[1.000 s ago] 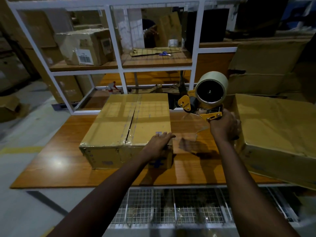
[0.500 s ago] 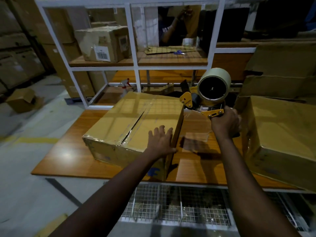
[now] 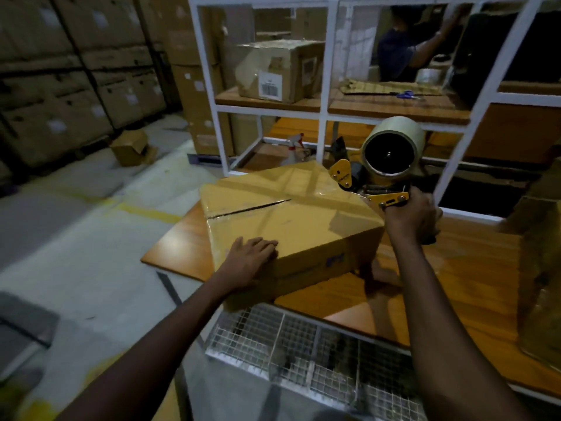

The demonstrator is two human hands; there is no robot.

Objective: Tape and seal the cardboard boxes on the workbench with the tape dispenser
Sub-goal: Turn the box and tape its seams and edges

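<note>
While right hand point(image 3: 409, 217) grips tape dispenser point(image 3: 391, 153), rack point(image 3: 331, 56) stands behind box point(image 3: 303, 220).

Warehouse packing station, dim and lined with cartons

Left of the wooden counter point(image 3: 455, 287), stacked cartons point(image 3: 60, 86) with white labels rise in tall rows; on the concrete floor on that same side lie an open carton point(image 3: 130, 147) and a painted yellow line point(image 3: 145, 212); on the counter sits a cardboard box point(image 3: 288, 220) wrapped in clear tape, a tape dispenser point(image 3: 385, 159) with a tan roll at its far corner; behind the counter a white metal shelf frame point(image 3: 331, 86) bears a barcode-labelled box point(image 3: 279, 71), blue-handled scissors point(image 3: 405, 94) and a tape roll point(image 3: 428, 75); further behind the counter a second person point(image 3: 400, 53) stands with arms raised; below the counter's near edge run wire mesh bins point(image 3: 303, 344).
</note>
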